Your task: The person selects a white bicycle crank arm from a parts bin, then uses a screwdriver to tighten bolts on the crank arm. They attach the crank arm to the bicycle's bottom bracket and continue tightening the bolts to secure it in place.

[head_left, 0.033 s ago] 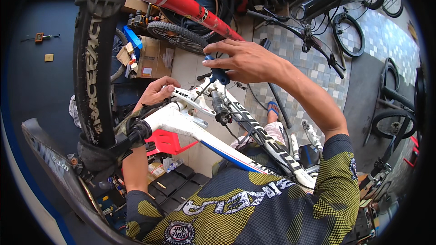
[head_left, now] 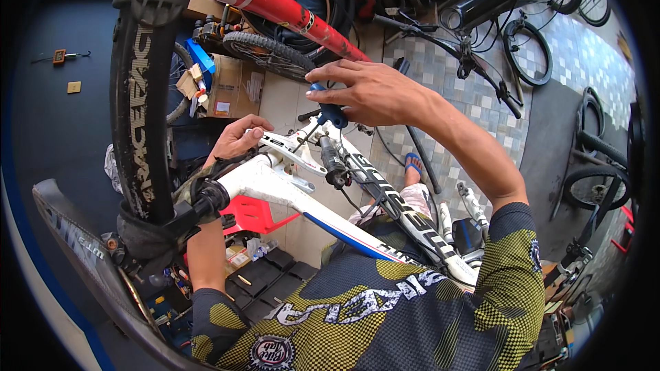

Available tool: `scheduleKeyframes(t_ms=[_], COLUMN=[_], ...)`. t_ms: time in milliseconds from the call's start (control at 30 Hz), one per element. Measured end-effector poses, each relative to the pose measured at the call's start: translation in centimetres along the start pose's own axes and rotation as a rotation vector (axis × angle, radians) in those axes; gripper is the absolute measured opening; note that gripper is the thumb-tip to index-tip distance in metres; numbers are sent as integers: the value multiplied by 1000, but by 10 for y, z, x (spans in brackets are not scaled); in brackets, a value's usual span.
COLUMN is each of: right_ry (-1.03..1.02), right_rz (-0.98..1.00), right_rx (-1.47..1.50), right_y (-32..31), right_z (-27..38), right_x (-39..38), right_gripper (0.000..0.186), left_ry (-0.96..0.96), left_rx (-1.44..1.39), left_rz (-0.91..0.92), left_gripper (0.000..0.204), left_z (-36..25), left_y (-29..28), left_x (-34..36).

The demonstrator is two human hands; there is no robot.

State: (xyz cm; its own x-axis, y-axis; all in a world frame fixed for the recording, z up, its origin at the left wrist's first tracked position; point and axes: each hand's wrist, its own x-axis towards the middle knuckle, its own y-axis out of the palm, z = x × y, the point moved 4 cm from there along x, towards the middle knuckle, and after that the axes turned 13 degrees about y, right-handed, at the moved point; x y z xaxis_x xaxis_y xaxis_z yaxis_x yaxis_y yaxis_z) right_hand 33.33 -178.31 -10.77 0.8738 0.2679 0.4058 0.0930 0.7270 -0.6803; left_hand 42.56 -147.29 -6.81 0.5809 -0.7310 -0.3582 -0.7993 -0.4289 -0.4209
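A white bicycle frame point(head_left: 265, 189) with blue and red striping lies in front of my body. My right hand point(head_left: 375, 93) is closed around a blue-handled T-shaped wrench point(head_left: 335, 117), its thumb and fingers about the handle. The wrench's thin shaft slants down toward the frame's pivot area; where its tip sits is hard to see. My left hand point(head_left: 240, 137) curls its fingers at the upper end of a white linkage arm point(head_left: 295, 154) with dark markings. Beside that arm is a black shock absorber point(head_left: 333, 161).
A black tyre-like fork leg point(head_left: 143, 117) and a red tube point(head_left: 289, 14) cross close in front. Beyond are a cardboard box point(head_left: 236, 88), tyres point(head_left: 268, 55) and other bicycles. A red plastic stool point(head_left: 254, 216) and tools on dark mats point(head_left: 265, 282) lie below. Another person's sandalled foot point(head_left: 414, 165) shows.
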Motion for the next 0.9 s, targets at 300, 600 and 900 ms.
scheduleKeyframes(t_ms=[300,600,900], right_ry=[-56,232,697], right_rz=[69,508,535], right_rx=[-120,36,832], right_y=[3,15,39], right_z=[2,-25,-34], right_x=[8,27,18], right_gripper=[42,47,49], left_ry=[61,82,3], left_rx=[-96,-33,-122], left_rz=[-230,-238,-258], left_gripper=[45,47,48], left_z=[17,14,33], left_y=[2,0,-4], left_x=[-4,-1,-2])
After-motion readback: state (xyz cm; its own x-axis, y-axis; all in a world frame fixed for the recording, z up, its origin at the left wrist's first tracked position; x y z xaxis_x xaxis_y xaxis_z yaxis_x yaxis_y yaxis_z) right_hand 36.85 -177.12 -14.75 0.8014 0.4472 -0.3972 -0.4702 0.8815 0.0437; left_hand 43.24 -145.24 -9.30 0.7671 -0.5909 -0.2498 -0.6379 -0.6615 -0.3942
